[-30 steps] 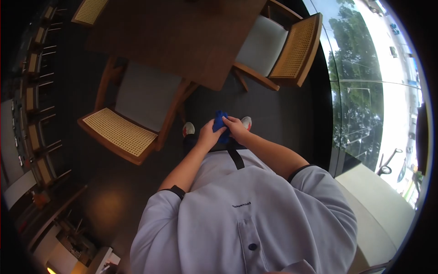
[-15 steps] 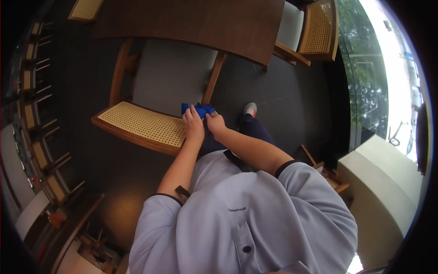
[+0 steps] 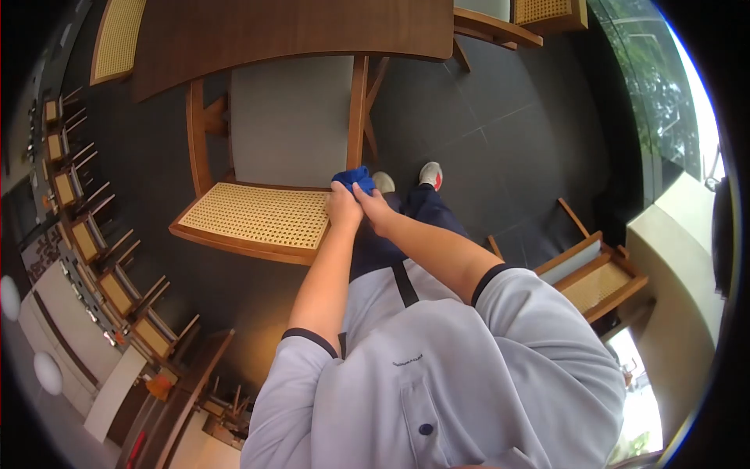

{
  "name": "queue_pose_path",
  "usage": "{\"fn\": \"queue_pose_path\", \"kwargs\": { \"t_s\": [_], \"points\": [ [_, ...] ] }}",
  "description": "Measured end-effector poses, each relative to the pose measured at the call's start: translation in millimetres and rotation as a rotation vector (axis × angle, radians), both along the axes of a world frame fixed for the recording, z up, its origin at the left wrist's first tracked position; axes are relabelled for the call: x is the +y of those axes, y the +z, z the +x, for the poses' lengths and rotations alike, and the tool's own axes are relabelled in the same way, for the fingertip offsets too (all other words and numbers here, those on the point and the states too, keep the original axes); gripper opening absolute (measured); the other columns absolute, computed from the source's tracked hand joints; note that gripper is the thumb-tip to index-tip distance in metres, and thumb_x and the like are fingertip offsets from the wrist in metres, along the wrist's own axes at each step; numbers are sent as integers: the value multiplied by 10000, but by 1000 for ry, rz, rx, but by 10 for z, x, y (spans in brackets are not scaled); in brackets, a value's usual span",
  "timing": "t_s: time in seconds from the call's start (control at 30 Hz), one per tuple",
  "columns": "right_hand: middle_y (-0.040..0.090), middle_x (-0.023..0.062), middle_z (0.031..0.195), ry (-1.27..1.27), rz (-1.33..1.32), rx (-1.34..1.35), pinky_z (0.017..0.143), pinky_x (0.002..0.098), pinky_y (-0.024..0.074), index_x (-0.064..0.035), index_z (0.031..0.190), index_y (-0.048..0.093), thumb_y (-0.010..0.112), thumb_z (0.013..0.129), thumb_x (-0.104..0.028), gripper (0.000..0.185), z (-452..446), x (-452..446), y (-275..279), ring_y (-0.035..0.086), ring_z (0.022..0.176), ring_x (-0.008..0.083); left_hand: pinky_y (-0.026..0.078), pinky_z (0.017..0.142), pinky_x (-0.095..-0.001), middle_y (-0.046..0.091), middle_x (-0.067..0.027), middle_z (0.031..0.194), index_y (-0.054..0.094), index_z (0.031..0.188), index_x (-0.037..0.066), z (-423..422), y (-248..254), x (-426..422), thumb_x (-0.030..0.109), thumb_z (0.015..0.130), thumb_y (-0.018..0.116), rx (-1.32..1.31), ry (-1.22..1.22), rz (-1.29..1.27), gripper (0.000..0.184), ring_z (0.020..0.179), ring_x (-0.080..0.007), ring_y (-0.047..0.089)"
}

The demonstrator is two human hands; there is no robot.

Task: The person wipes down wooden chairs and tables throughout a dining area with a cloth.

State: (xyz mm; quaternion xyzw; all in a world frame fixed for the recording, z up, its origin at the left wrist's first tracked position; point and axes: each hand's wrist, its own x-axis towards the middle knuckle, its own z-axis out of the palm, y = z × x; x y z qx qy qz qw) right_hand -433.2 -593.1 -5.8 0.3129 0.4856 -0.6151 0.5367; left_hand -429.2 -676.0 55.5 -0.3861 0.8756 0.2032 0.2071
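A crumpled blue cloth (image 3: 355,177) is bunched between both hands, in front of the body. My left hand (image 3: 344,205) has its fingers closed on the cloth's near left part. Touching it from the right, my right hand (image 3: 374,209) grips the same cloth, its thumb and fingers pressed together. Both hands are beside the right end of a woven cane chair back (image 3: 254,215). The grey seat (image 3: 291,121) of this chair lies beyond it, partly under the dark wooden table (image 3: 297,27).
Another chair (image 3: 488,27) stands at the table's right. To the lower right, a wooden chair (image 3: 598,273) stands near a pale counter (image 3: 680,242). Dark floor tiles (image 3: 500,109) lie around my shoes. A row of chairs runs along the left, and a window is on the right.
The view has shifted along the table, and a chair at the lower right shows more fully. The cloth has been bunched smaller, and the hands have come closer together.
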Motion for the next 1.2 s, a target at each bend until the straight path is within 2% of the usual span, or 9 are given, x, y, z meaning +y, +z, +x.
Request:
{"fn": "queue_pose_path", "kwargs": {
  "t_s": [0.03, 0.17, 0.37, 0.47, 0.6, 0.77, 0.9, 1.03, 1.2],
  "points": [
    [515, 146, 1410, -70, -50, -25, 1072, 398, 373, -58, 1450, 398, 648, 895, -566, 792, 51, -28, -63, 489, 1303, 257, 494, 865, -534, 641, -320, 1061, 422, 1165, -57, -8, -70, -26, 297, 850, 706, -45, 51, 77, 553, 973, -500, 632],
    [527, 145, 1404, -170, -86, -104, 1079, 415, 368, -87, 1423, 436, 676, 895, -526, 727, -56, -105, 62, 490, 1302, 247, 494, 900, -511, 630, -330, 1121, 368, 1290, -52, 19, -144, -69, 319, 845, 713, 52, 140, 190, 675, 1053, -474, 629],
    [658, 106, 1163, -224, 79, -32, 929, 371, 474, -28, 1238, 590, 693, 899, -481, 575, -172, -306, 117, 623, 1046, 210, 499, 870, -513, 676, -275, 1055, 584, 1124, 10, -56, -316, -306, 410, 840, 694, -41, 82, 360, 503, 1041, -449, 639],
    [675, 85, 1085, -246, 266, 74, 907, 342, 477, -28, 1178, 621, 629, 946, -483, 510, -232, -413, 169, 629, 999, 186, 503, 868, -502, 681, -271, 1052, 587, 1132, 17, -190, -299, -453, 409, 843, 688, -15, 3, 482, 497, 1045, -439, 642],
    [676, 64, 1046, -432, 231, 205, 886, 305, 478, -20, 1172, 628, 506, 1021, -455, 476, -269, -510, 148, 621, 964, 149, 504, 886, -470, 686, -260, 1071, 609, 1093, 0, -268, -306, -552, 370, 806, 742, 66, 24, 623, 487, 1055, -411, 653],
    [667, 44, 1085, -516, 186, 368, 902, 270, 466, -3, 1235, 605, 431, 1062, -417, 482, -559, -583, 129, 608, 979, 118, 504, 905, -364, 699, -179, 1114, 544, 1293, 21, -463, -472, -653, 260, 806, 761, 166, 41, 808, 584, 1052, -293, 675],
    [656, 28, 1078, -512, 154, 390, 899, 261, 464, -5, 1213, 610, 421, 1065, -415, 474, -992, -649, 139, 599, 975, 110, 482, 953, -337, 659, -137, 1218, 524, 1330, 28, -703, -796, -705, 235, 815, 758, 392, 19, 916, 601, 1111, -242, 640],
    [647, 20, 1029, -500, 120, 330, 881, 255, 464, -15, 1187, 618, 415, 1067, -410, 460, -1258, -670, 157, 591, 938, 107, 476, 988, -378, 655, -191, 1235, 468, 1399, 71, -943, -797, -825, 257, 804, 728, 155, -35, 927, 675, 1183, -335, 617],
    [642, 40, 1085, -475, 100, 309, 913, 282, 459, -17, 1209, 596, 428, 1052, -454, 494, -1364, -648, 97, 588, 984, 140, 402, 1065, -364, 550, -175, 1365, 490, 1378, 39, -920, -758, -667, 219, 850, 649, 447, 174, 974, 580, 1271, -303, 533]
  ]
}}
